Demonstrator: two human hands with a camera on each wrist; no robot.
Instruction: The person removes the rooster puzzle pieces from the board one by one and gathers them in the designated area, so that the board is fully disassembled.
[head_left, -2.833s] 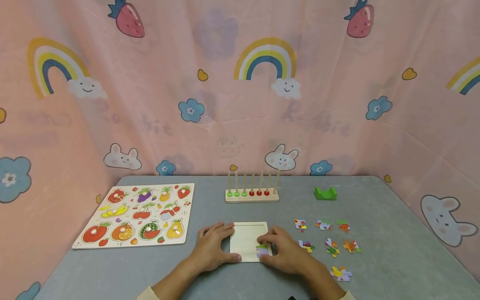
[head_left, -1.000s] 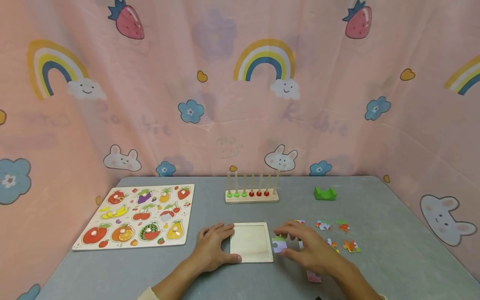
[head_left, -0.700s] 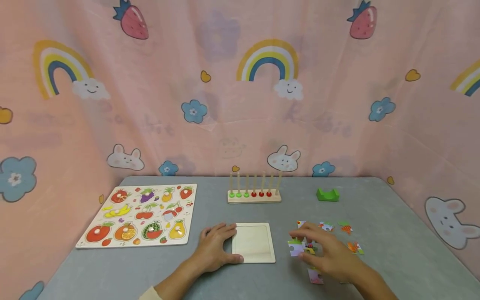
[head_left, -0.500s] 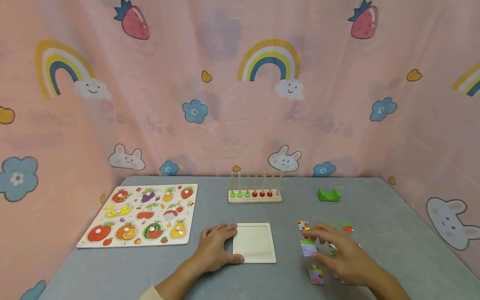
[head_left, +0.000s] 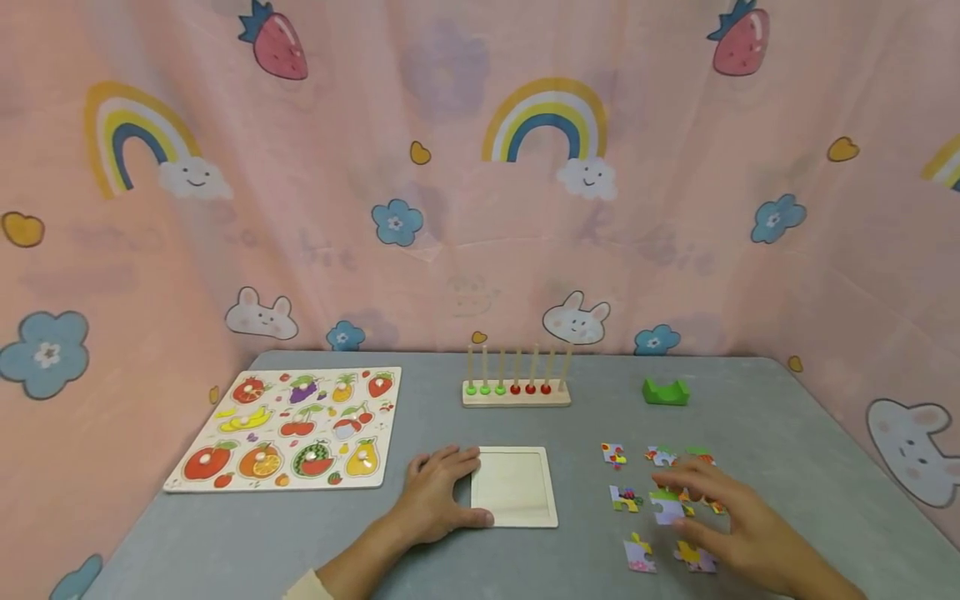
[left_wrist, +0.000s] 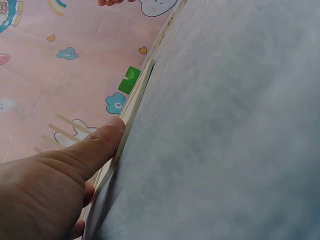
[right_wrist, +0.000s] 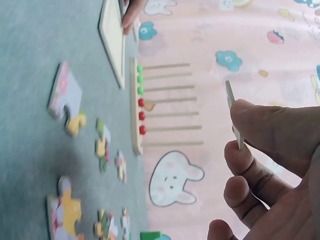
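My left hand (head_left: 438, 500) holds the left side of a square wooden puzzle tray (head_left: 517, 487), its thumb at the near corner and fingers at the far one. The left wrist view shows the thumb (left_wrist: 102, 142) pressing on the tray's rim. My right hand (head_left: 720, 525) pinches a green and lilac jigsaw piece (head_left: 666, 508) between thumb and fingers, raised above the other pieces. Edge-on, that same piece (right_wrist: 235, 117) appears in the right wrist view. Several loose jigsaw pieces (head_left: 640, 554) lie on the table around and under this hand, which partly hides some.
A fruit peg puzzle board (head_left: 300, 429) lies at the left. Behind the tray stands a wooden peg rack (head_left: 516, 398) with green and red beads. A green notched block (head_left: 666, 392) sits at the back right. A pink printed curtain (head_left: 480, 208) borders the grey table (head_left: 585, 425).
The green and lilac jigsaw piece lay in the tray's lower right corner; my right hand has lifted it out and carried it right, over the loose pieces. My left hand stays at the tray.
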